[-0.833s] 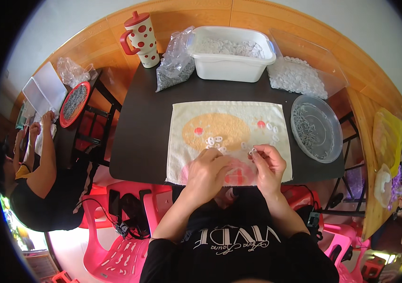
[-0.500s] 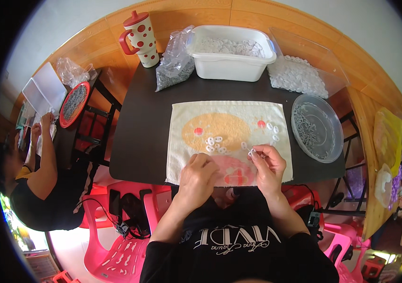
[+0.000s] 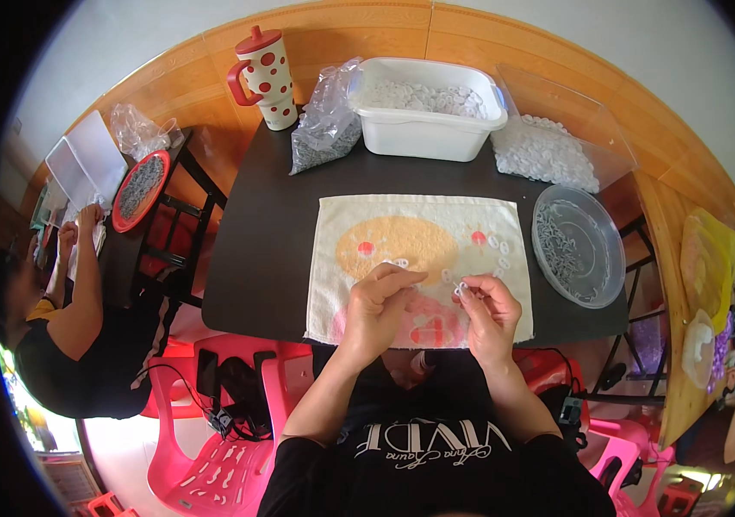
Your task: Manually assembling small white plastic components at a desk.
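A pale hand towel (image 3: 333, 297) with orange and pink prints lies at the table's front. Over its lower middle is my left hand (image 3: 372, 314), forefinger stretched to the right, with a gap to the thumb and nothing visible between them. Small white oval pieces with holes (image 3: 401, 263) peek out just beyond its knuckles; the hand hides the others. My right hand (image 3: 492, 319) pinches a small silvery-white piece (image 3: 460, 289) between thumb and fingers; its exact kind is too small to tell. More white oval pieces (image 3: 504, 250) lie at the towel's right side.
Along the back stand a spotted tumbler (image 3: 269, 82), a bag of grey bits (image 3: 324, 142), a white tub (image 3: 423, 133) and a bag of white pieces (image 3: 544, 155). A round clear tray (image 3: 604, 280) holds grey metal bits at right. Another person (image 3: 79, 345) works at left.
My left hand has moved up and right over the white pieces, its forefinger now stretched out. My right hand keeps its pinch in nearly the same place. The view has tilted slightly.
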A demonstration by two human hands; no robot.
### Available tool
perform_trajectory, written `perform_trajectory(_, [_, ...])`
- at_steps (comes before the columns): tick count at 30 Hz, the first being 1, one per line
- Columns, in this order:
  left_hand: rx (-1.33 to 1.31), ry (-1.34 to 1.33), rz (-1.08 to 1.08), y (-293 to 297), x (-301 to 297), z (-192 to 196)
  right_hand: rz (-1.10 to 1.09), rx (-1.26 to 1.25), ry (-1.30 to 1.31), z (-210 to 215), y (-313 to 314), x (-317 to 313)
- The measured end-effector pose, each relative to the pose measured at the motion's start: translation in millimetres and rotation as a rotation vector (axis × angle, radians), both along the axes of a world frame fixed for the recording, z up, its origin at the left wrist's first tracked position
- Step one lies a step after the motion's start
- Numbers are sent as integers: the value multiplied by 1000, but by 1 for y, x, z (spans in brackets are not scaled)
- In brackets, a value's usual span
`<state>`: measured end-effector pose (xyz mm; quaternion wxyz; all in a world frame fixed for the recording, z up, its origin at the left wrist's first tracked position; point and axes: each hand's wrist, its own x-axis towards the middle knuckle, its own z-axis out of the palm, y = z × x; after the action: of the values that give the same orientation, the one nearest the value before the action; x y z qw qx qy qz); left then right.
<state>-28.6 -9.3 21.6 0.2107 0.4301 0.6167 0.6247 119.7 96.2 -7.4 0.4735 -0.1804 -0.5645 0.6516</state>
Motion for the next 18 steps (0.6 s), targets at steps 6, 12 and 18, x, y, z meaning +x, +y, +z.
perform_trajectory(6, [-24, -314, -67, 2, -3, -4, 37, 16, 6, -3, 2, 4])
perform_trajectory(12, [276, -618, -86, 12, -7, -17, 33, -1, 21, -1, 1, 3])
perform_trajectory(18, [296, -1089, -203, 18, 1, -13, 20, 6, 21, -3, 0, 4])
